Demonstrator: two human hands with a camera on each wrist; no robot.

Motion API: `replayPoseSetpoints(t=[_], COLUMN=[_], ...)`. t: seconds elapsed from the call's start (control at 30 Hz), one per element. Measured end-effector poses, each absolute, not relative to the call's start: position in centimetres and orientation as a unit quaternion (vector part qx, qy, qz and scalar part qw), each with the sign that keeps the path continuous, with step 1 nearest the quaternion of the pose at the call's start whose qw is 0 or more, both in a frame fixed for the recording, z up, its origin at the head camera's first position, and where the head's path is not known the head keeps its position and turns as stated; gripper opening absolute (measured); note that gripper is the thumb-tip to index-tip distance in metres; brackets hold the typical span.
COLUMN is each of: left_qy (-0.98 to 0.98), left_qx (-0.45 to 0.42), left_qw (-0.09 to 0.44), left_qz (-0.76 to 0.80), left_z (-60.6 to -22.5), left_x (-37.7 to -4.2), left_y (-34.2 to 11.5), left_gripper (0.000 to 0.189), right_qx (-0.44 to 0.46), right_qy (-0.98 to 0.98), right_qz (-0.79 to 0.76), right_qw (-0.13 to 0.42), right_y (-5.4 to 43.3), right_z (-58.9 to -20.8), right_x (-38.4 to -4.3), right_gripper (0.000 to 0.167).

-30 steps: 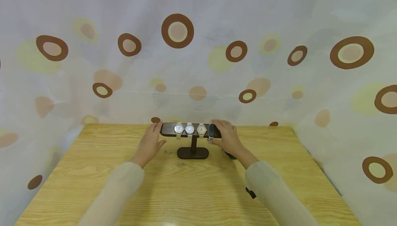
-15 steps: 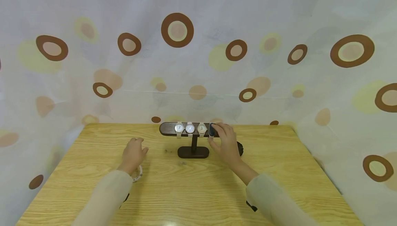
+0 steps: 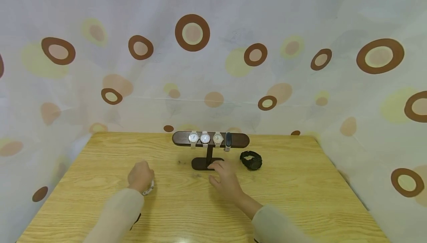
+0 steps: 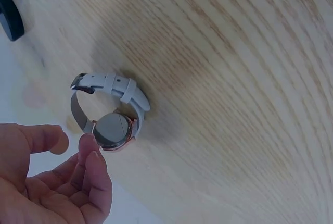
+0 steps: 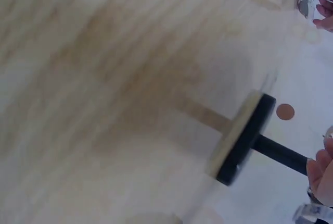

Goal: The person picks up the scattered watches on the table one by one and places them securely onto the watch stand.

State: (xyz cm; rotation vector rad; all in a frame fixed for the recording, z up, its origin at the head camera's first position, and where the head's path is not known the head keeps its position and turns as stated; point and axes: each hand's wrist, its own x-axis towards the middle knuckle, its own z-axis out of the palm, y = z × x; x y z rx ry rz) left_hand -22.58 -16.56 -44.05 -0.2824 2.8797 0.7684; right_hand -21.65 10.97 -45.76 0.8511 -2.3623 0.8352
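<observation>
A dark wooden T-shaped watch stand [image 3: 211, 139] stands at the far middle of the table, its bar carrying three white-faced watches [image 3: 205, 138] and a black band [image 3: 228, 139]. My left hand [image 3: 141, 175] hovers with curled fingers over a white-strapped watch [image 3: 149, 188]. In the left wrist view that watch [image 4: 112, 125] lies on the wood, one fingertip [image 4: 89, 148] touches its case, and the thumb stays apart. My right hand [image 3: 224, 174] lies open on the table just in front of the stand's base [image 3: 207, 163]. The right wrist view is blurred and shows the base [image 5: 244, 138].
A black chunky watch [image 3: 251, 160] lies on the table right of the stand's base. The wooden table [image 3: 300, 198] is enclosed by a pale curtain with brown rings [image 3: 192, 32] behind and on both sides.
My left hand drew back from the bar's left end to the white watch on the table. My right hand let go of the black band and dropped to the table, uncovering the black watch.
</observation>
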Motion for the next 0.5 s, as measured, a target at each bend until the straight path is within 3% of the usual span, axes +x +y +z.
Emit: replayPoseSetpoints(t=[0.13, 0.23, 0.5], left_qy=[0.958, 0.955, 0.953], left_qx=[-0.105, -0.105, -0.096], left_qw=[0.080, 0.079, 0.036], left_qz=[0.255, 0.267, 0.284], left_z=[-44.5, -44.9, -46.0], left_x=[-22.4, -22.4, -22.7], left_y=[-16.2, -16.0, -15.4], left_gripper=[0.030, 0.026, 0.017], right_qx=[0.259, 0.237, 0.215], right_qy=[-0.882, -0.877, -0.861], right_qz=[0.381, 0.417, 0.460], right_qw=[0.096, 0.025, -0.018], right_y=[10.2, 9.8, 9.3], right_z=[-47.0, -47.7, -48.6], right_x=[-21.1, -21.0, -20.9], right_gripper=[0.025, 0.028, 0.028])
